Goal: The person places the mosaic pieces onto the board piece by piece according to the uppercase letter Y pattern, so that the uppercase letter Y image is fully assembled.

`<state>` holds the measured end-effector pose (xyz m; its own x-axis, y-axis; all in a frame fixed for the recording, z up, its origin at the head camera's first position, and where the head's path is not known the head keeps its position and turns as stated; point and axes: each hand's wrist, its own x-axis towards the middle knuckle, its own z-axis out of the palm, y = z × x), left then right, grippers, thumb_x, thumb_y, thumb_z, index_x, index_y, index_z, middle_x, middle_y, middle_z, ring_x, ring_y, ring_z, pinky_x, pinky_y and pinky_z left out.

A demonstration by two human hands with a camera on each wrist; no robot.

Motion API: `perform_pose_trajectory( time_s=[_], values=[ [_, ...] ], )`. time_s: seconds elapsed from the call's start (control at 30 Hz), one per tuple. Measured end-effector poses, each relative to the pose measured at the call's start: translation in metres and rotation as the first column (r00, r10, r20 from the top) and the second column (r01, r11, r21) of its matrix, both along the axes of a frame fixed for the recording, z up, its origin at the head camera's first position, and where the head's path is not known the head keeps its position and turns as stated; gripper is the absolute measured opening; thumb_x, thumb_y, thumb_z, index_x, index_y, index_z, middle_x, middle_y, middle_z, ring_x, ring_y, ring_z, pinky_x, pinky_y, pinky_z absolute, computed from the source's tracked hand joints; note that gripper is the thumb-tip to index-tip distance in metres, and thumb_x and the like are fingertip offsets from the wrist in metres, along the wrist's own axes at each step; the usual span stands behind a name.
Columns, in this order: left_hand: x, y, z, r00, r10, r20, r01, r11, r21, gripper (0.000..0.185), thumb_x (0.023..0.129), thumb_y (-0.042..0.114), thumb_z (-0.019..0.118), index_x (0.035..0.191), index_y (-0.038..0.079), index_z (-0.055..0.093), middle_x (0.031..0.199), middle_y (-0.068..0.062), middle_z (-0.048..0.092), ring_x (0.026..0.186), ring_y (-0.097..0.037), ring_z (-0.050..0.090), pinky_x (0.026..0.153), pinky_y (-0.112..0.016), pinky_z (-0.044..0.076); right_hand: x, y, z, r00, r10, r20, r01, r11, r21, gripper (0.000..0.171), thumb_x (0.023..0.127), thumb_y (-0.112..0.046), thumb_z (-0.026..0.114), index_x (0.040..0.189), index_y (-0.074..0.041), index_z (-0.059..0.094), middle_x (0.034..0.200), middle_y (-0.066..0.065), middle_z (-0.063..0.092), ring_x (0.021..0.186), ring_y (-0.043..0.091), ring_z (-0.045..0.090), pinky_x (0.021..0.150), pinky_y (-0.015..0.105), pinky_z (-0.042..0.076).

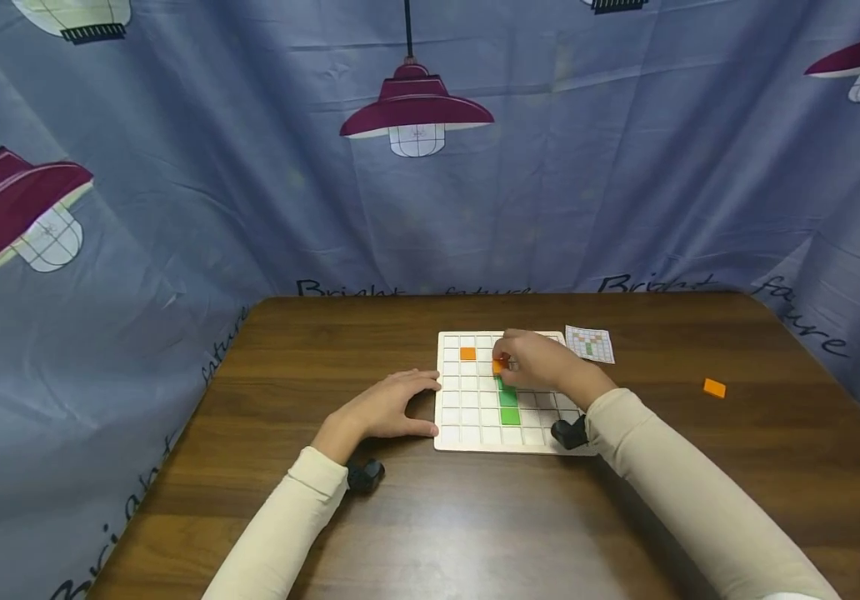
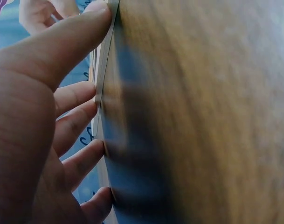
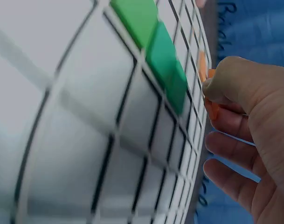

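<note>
A white grid board (image 1: 467, 417) lies on the brown table (image 1: 475, 517). On it sit an orange tile (image 1: 467, 353) near the back left and a column of green tiles (image 1: 508, 407), seen close up as green tiles (image 3: 153, 46) in the right wrist view. My right hand (image 1: 531, 362) hovers over the board's middle and pinches an orange tile (image 1: 499, 364), the same orange tile (image 3: 211, 108) showing between thumb and fingers. My left hand (image 1: 392, 406) lies flat on the table, its fingertips (image 2: 93, 91) touching the board's left edge (image 2: 104, 70).
A small pattern card (image 1: 590, 344) lies behind the board at its right corner. A loose orange tile (image 1: 714, 387) sits on the table to the right. A blue printed curtain (image 1: 250, 208) surrounds the table on the far and left sides.
</note>
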<state>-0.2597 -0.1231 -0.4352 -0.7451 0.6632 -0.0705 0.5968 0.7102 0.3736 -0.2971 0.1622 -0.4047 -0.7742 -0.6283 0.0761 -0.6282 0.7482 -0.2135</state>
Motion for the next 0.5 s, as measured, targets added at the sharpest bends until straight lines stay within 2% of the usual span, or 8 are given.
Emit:
perform_pose_trajectory(
  time_s=[0.27,0.5],
  values=[
    [-0.001,0.001,-0.002,1.000,-0.012,-0.024,0.013,1.000,0.014,0.066,0.077,0.055,0.063,0.131,0.020,0.047,0.147,0.005,0.034,0.138,-0.024,0.028,0.114,-0.040,0.023,-0.009,-0.019,-0.013,1.000,0.022,-0.016,-0.023,0.999,-0.032,0.008,0.077,-0.017,0.067,0.083,-0.013,0.064,0.082,0.002,0.055,0.070,0.011,0.044,0.062,0.025,0.039],
    [-0.001,0.001,-0.002,1.000,-0.005,-0.011,0.006,1.000,0.010,0.066,0.077,0.055,0.064,0.131,0.021,0.047,0.148,0.004,0.034,0.138,-0.024,0.028,0.114,-0.041,0.023,-0.012,-0.023,-0.015,1.000,-0.016,0.024,0.016,1.000,-0.025,0.010,0.078,-0.018,0.067,0.087,-0.013,0.065,0.085,0.001,0.057,0.072,0.011,0.047,0.064,0.026,0.041]
  ],
)
